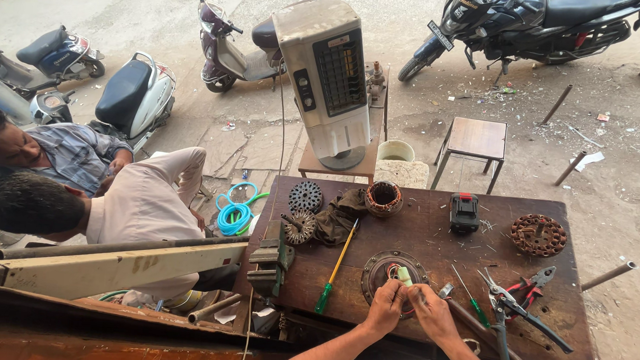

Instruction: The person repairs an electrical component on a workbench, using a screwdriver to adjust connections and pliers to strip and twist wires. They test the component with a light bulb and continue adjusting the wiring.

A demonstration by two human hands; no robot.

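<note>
head view shows a wooden workbench (419, 236) in the lower middle of the frame, and both hands of the person meet over a round motor stator (392, 270) that lies flat on it, near the front edge. the left hand (386, 306) rests on the lower rim of the stator, fingers curled and pressed together. the right hand (432, 314) is just beside it, fingers bent inward and touching the left hand; i cannot tell what they pinch, it is too small. a small pale piece (403, 274) sticks up from the stator just above the fingers.

left of the hands lies a long screwdriver with green handle (335, 272), and further left a bench vise (270, 261). right of the hands are pliers and cutters (518, 300). at the upper right of the bench sits another copper-wound stator (538, 234), and a black battery pack (464, 212) is near the middle. two other people (78, 189) sit at the left of the frame.
</note>
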